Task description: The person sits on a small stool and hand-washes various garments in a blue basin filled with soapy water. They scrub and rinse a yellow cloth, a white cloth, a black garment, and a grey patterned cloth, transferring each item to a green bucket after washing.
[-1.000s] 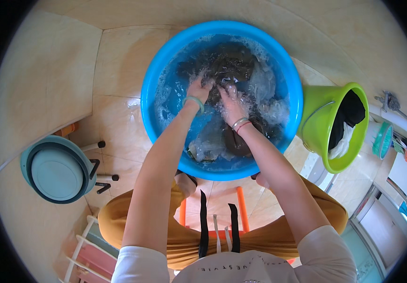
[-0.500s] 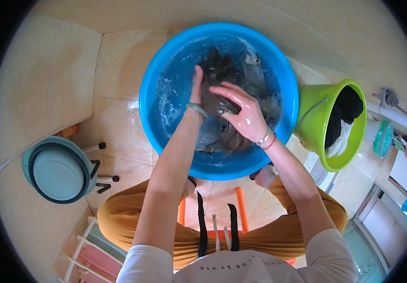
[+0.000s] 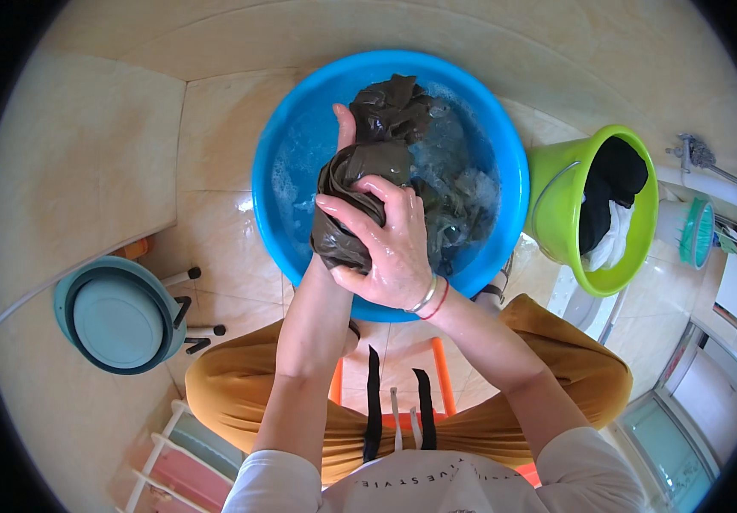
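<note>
A wet, dark grey-brown piece of clothing (image 3: 388, 158) is lifted in a bunch above the water in the blue basin (image 3: 518, 201), its far end crumpled over the surface. My right hand (image 3: 390, 244) grips the near part, thumb and fingers curled into the folds. Under the same cloth lies my left hand (image 3: 345, 126); its thumb sticks out along the left side, while the other fingers are hidden by the fabric. Folds also cover my left wrist. More soaked, greyish clothing (image 3: 462, 214) floats in the sudsy water at the basin's right side.
To the right, a lime green bucket (image 3: 548, 192) leans with black and white clothes inside. A pale blue-green folding basin (image 3: 118, 323) stands at the left beside the wall. Below me is an orange stool (image 3: 443, 376). A tap (image 3: 689, 154) juts from the right wall.
The dark clothing has come up out of the water toward me, now bunched over my left hand and wrist. My right hand has moved nearer and left, closing on the cloth.
</note>
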### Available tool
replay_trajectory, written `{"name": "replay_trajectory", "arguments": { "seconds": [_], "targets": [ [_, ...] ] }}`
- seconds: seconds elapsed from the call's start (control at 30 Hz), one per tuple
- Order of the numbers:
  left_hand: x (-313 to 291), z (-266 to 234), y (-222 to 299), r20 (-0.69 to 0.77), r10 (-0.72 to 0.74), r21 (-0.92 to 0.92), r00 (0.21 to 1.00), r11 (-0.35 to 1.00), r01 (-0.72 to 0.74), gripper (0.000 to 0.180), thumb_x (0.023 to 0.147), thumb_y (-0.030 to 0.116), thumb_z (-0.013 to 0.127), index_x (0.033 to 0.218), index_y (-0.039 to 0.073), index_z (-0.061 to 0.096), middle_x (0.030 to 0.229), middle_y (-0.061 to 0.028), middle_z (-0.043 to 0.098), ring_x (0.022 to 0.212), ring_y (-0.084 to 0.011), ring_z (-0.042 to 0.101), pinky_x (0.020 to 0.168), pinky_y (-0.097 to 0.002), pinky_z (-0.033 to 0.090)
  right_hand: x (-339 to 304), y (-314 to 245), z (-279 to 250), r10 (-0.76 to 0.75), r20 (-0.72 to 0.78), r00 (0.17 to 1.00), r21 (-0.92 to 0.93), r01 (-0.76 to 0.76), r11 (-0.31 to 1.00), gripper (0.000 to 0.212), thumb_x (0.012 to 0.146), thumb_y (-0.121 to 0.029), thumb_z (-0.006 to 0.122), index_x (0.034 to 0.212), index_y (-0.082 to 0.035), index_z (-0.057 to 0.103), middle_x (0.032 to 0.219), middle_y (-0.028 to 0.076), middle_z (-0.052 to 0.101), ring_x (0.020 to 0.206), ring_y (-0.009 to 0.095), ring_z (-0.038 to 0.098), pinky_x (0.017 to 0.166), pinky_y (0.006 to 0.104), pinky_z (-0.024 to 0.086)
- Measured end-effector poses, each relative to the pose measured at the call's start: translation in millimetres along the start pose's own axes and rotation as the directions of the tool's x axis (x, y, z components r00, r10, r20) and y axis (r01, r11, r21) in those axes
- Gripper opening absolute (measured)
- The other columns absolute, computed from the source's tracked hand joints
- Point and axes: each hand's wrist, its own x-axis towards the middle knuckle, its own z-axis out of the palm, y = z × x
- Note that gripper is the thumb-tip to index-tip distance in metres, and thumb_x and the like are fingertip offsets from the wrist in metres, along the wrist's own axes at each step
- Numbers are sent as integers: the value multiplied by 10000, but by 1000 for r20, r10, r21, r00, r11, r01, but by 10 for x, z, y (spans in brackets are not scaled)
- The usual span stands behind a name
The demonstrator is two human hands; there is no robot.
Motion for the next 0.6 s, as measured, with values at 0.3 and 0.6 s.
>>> {"name": "replay_trajectory", "arguments": {
  "seconds": [0.3,0.6],
  "targets": [
    [69,-66,-122,-154,287,252,946,937,-243,353,998,357,449,1195,84,556,1107,-44,600,1025,-149,567,865,-315,487,182,198,176,-16,-140,990,-87,4,996,307,657,-158,742,950,-144,654,985,67,544,869,288,611,689,378,530],
    [176,-427,-216,-511,412,278,755,910,-308,210,960,214,534,1060,49,616,975,-72,658,818,-190,636,759,-315,527,243,1131,328,273,-229,934,3,-280,960,179,870,-166,541,955,-22,605,873,202,636,784,417,624,674,460,514]
  ]
}}
